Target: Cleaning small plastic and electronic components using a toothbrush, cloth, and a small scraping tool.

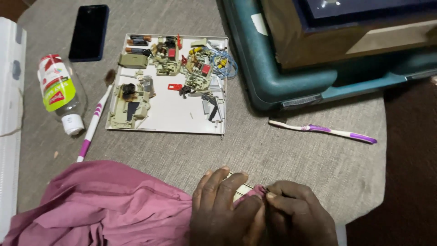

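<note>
While pressed together, left hand, right hand, fingers curled on pink cloth

Two bare hands, short nails, no rings or sleeves showing

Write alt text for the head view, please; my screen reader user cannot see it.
Two hands, left hand and right hand, pinch a pink cloth around a small pale object on a grey surface. Beyond lie a white tray of disassembled electrical parts, two toothbrushes, a plastic bottle and a dark phone.
</note>
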